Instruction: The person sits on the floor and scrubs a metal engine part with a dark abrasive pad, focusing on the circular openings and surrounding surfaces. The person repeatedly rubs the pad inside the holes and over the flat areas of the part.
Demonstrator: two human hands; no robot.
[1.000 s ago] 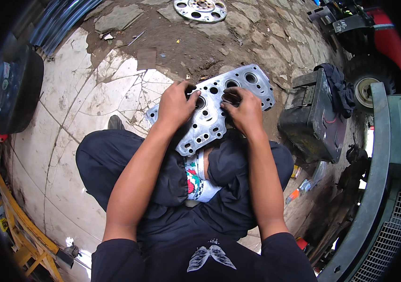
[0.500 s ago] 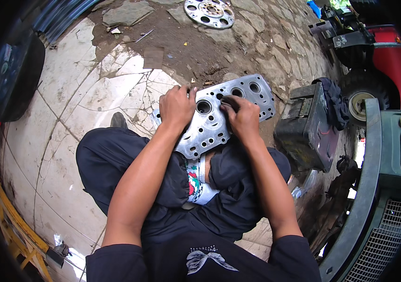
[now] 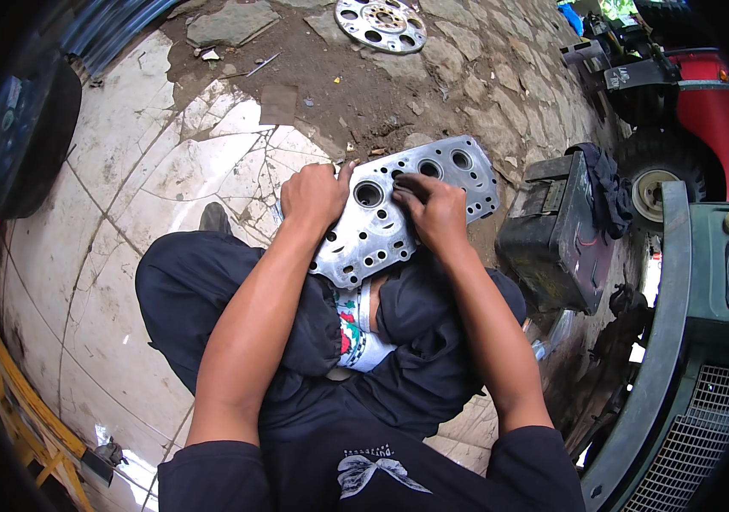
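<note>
A silver-grey cylinder head (image 3: 364, 235), flat and pierced with large round ports and small holes, lies slanted across my lap. My left hand (image 3: 314, 198) is closed over its left part, thumb along the face beside a large port. On the middle of the same face, my right hand (image 3: 433, 203) is closed, thumb and fingers drawn together next to a hole between two big ports. Whatever those fingers may pinch is hidden. Part of the cylinder head's left end is covered by my left hand.
A flywheel-like metal disc (image 3: 381, 25) lies on the dirt ahead. To the right stands a dark box (image 3: 544, 239) with a black cloth (image 3: 603, 189) over it, near a green vehicle front (image 3: 714, 264). A yellow metal frame (image 3: 23, 392) is at the left.
My right hand has shifted slightly left over the cylinder head's face, its fingers drawing in. My left hand has moved a little left and still holds the left part.
</note>
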